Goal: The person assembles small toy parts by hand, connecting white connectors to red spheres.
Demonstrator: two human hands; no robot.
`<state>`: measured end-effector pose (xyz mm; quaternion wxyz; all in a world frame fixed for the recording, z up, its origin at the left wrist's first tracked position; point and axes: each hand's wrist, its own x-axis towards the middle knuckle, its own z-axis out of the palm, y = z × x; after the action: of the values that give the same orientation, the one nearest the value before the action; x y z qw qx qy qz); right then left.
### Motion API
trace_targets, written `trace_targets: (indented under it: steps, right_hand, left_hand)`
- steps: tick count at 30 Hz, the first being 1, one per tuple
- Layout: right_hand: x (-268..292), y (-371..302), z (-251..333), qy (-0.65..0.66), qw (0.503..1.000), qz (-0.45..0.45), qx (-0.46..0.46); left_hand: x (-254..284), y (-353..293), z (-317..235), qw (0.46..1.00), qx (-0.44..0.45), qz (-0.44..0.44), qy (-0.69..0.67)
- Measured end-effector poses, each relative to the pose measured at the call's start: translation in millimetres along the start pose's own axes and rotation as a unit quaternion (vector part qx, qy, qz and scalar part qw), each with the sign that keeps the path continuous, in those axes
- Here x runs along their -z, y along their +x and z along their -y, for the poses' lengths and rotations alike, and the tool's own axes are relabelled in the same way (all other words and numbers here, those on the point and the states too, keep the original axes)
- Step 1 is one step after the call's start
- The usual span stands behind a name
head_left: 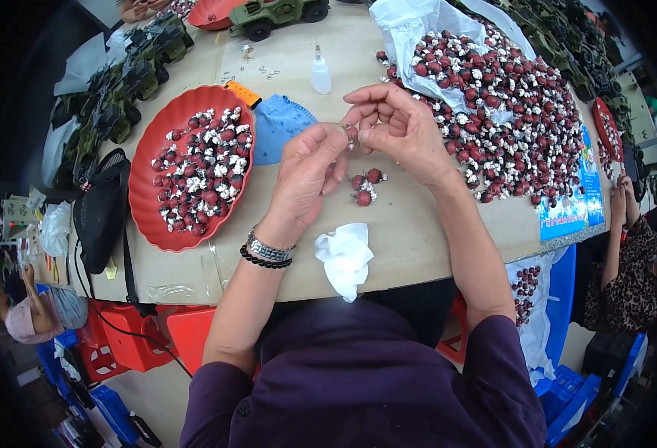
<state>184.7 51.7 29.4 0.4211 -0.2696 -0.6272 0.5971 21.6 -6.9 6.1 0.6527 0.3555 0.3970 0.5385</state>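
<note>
Both hands meet above the middle of the table. My left hand (307,168) pinches a small dark red and white charm (352,135) between thumb and forefinger. From the other side my right hand (410,138) is closed on the same charm with thumb and fingertips, its other fingers curled. The finest part of the grip is too small to make out. Just below the hands lie a few loose charms (363,197) of the same kind. A crumpled white tissue (345,257) rests near the table's front edge.
On the left a red scalloped tray (140,179) holds many charms, beside a blue cloth (280,123). A white dropper bottle (320,75) and small metal rings (268,72) are farther back. At right spreads a large charm pile (504,112). Green toy jeeps (276,16) stand behind.
</note>
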Motion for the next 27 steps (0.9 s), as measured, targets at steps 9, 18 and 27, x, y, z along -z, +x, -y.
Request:
trace_targets:
  steps: [9, 18, 27]
  right_hand:
    - [-4.2, -1.0, -1.8, -0.013, 0.998, -0.007, -0.057]
    - [-5.7, -1.1, -8.9, -0.016, 0.998, -0.005, -0.065]
    - [-4.3, -0.6, -9.9, -0.013, 0.998, 0.006, -0.057]
  left_hand:
    - [-0.8, -0.6, 7.5, 0.999, -0.020, -0.006, 0.050]
    - [-2.4, -1.2, 14.5, 0.991, -0.040, -0.029, 0.127]
    - [-3.6, -1.8, 17.2, 0.989, -0.043, -0.040, 0.138]
